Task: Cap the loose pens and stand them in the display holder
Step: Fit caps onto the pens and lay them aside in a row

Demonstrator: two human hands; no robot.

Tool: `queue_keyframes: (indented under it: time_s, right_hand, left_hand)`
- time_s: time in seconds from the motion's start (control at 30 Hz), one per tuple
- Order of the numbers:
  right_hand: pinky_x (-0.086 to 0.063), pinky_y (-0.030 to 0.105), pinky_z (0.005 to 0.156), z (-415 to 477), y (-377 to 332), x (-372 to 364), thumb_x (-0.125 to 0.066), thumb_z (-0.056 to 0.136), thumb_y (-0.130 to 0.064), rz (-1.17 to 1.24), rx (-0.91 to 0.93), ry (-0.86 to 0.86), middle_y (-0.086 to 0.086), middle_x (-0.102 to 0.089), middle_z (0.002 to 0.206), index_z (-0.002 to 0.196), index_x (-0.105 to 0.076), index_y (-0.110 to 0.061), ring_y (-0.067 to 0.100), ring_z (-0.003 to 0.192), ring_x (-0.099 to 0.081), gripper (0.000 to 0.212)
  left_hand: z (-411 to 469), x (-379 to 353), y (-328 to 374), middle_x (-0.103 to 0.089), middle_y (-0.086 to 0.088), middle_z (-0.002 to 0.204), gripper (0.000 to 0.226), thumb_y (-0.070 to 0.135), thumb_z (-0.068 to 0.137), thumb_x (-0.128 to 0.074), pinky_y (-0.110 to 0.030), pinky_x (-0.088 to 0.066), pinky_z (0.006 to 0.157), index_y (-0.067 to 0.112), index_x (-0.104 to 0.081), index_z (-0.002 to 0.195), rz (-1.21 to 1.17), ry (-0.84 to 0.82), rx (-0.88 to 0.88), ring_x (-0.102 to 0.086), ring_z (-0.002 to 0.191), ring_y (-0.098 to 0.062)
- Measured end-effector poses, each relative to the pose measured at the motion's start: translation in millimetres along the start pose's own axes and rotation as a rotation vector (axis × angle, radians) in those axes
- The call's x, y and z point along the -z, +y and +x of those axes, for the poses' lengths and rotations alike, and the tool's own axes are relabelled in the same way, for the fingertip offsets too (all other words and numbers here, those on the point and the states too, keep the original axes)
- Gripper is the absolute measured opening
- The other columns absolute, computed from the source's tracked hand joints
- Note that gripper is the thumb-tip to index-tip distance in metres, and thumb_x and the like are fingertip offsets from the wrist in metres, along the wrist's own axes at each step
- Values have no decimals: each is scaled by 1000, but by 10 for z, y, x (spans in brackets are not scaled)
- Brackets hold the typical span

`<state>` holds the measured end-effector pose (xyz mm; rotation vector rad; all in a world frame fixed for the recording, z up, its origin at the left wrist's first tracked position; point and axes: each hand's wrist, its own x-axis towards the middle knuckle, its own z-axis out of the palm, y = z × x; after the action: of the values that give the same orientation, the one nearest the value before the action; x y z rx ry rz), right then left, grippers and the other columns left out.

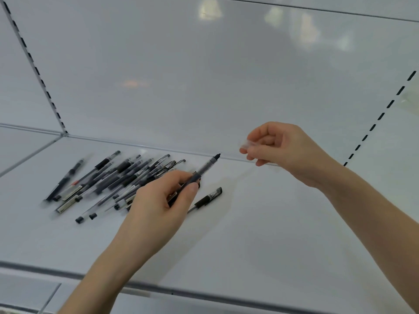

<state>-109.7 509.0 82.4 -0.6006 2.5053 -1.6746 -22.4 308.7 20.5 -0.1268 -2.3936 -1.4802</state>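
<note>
My left hand [158,200] grips an uncapped dark pen [207,165], its tip pointing up and to the right. My right hand [278,150] pinches a clear pen cap [247,145] a short way to the right of that tip, not touching it. A pile of several dark pens [108,180] lies on the white shelf [260,223] to the left of my left hand. One capped pen [206,199] lies alone just right of my left hand. No display holder is in view.
The shelf's white back panel [204,75] rises close behind the pens. Slotted uprights stand at the left [34,66] and right [381,116]. The shelf's front edge [204,293] runs below my forearms.
</note>
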Motion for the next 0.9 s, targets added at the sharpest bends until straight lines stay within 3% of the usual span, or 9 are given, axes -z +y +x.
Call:
queue_keyframes:
  time_s: [0.13,0.27,0.4,0.6,0.73,0.9]
  right_hand:
    - [-53,18,63,-23,21,-64,-67,77,-1,-38,23,-15,15,-69,87,78,-56,-12,15,73,-64,16]
    - [-55,18,71,-53,19,-74,-59,86,-4,-41,80,-88,7,-67,87,100,-60,-24,8,73,-68,24]
    - [-56,20,74,-68,35,-79,-52,91,-6,-57,71,-85,-2,-61,80,103,-61,-24,12,78,-70,24]
    - [-56,22,68,-67,13,-60,-57,87,-10,202,-26,3,1,-72,71,90,-55,-12,16,80,-70,4]
    - [-54,18,65,-113,-22,-94,-56,87,-9,417,21,69,2,-72,69,94,-55,-13,14,80,-69,9]
    - [-54,19,67,-142,-21,-142,-57,85,-7,430,66,92,3,-73,73,92,-58,-14,16,75,-69,9]
  left_hand:
    - [-4,22,42,-58,-1,70,13,21,86,-54,-14,-31,38,29,-61,78,1,4,8,-41,47,-8]
    - [-3,18,51,-57,-3,69,14,20,86,-54,-16,-32,43,29,-60,77,2,11,-7,-42,49,-13]
    - [-10,13,47,-56,-5,68,15,20,86,-54,-15,-30,40,29,-60,76,5,13,-8,-40,48,-9]
    - [-17,-28,52,-58,3,63,9,30,86,-57,-18,-34,47,30,-61,79,-16,7,0,-50,59,-22]
    - [-21,-57,56,-55,6,57,10,26,86,-56,-18,-33,47,28,-61,78,-19,-3,-4,-43,51,-13]
    - [-11,-83,98,-54,8,57,11,22,85,-55,-14,-32,47,25,-61,77,-16,-20,-12,-41,49,-6]
